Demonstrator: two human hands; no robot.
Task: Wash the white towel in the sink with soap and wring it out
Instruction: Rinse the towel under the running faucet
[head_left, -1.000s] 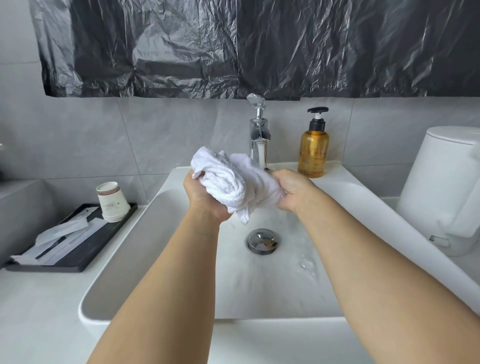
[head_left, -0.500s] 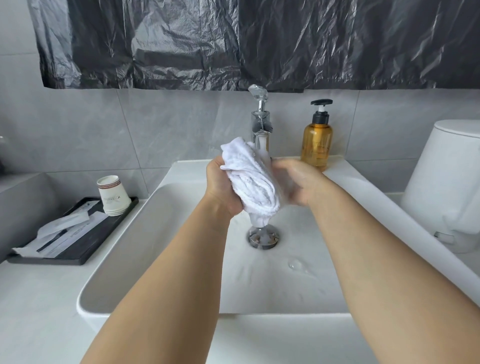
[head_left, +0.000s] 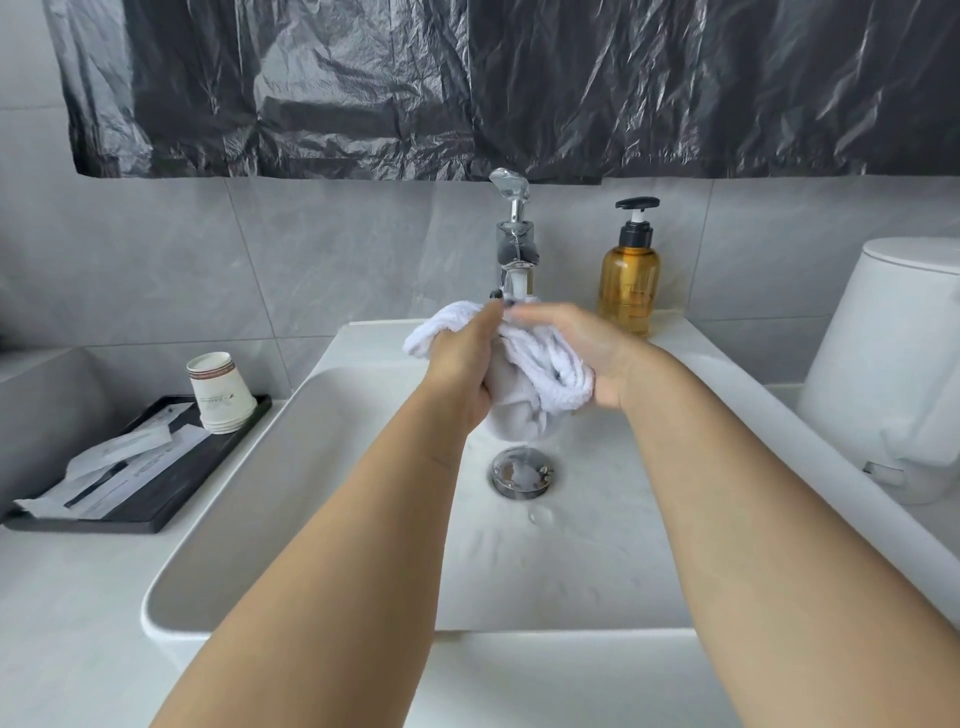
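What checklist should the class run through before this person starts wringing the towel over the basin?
1. Both hands on towel: ok, left hand and right hand grip it.
2. Towel over sink: ok.
3. Drain uncovered: ok.
4. Faucet off: not ok, water runs.
5. Soap rinsed out: cannot tell.
6. Soap bottle upright, clear of the hands: ok.

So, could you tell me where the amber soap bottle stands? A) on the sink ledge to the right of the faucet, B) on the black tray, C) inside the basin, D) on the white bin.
A: the soap bottle stands upright on the sink ledge, right of the faucet.
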